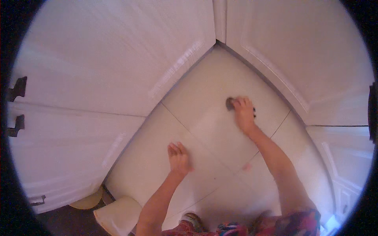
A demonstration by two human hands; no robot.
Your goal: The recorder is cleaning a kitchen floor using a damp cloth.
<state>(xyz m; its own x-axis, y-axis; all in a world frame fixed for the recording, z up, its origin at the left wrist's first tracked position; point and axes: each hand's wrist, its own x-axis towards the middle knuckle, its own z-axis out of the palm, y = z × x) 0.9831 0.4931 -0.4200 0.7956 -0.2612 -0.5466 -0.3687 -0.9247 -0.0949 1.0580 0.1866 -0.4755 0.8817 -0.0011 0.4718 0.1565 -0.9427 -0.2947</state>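
My right hand (pixel 244 115) is closed over a small dark object (pixel 229 103), low over the pale floor tiles (pixel 206 126). Part of the object shows past the fingers, and another dark bit pokes out by the wrist side; its exact kind is hidden by the hand. To the lower left, my left hand (pixel 179 159) is palm down above or on the tiles, fingers slightly apart and bent, with nothing visible in it. Whether it touches the floor I cannot tell. A small pinkish patch (pixel 247 167) lies on the tiles between my forearms.
White cabinet fronts (pixel 118 59) rise on the left, and more cabinet doors (pixel 280 44) on the right; they meet in a far corner. Dark handles (pixel 18 125) stick out at left. Cream curved pieces (pixel 119 214) stand at lower left. My shoe (pixel 191 219) is at the bottom.
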